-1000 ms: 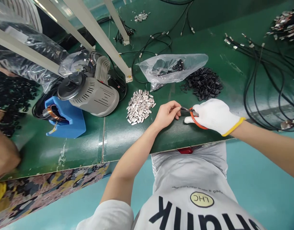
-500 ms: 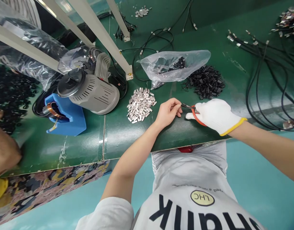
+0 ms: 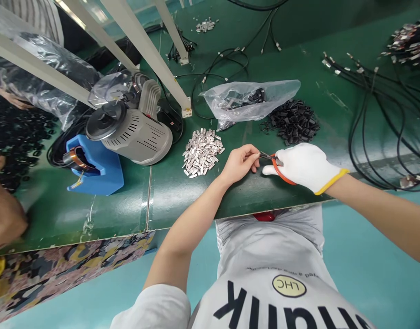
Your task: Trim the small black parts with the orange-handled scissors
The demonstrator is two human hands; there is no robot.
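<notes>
Right hand [image 3: 299,165]: gripping tool [image 3: 277,172] | left hand [image 3: 242,163]: pinched at tip | likely unworked: metal pieces [image 3: 203,153] 9 o'clock, black pieces [image 3: 296,122] 1 o'clock | done: unclear

I have the bare left hand [image 3: 240,162] curled, thumb pinched toward forefinger, the left forearm [image 3: 200,211] slanting up from a bent elbow. My gloved right hand [image 3: 302,167] grips firmly opposite, the right forearm [image 3: 381,208] angled in from the side.
</notes>
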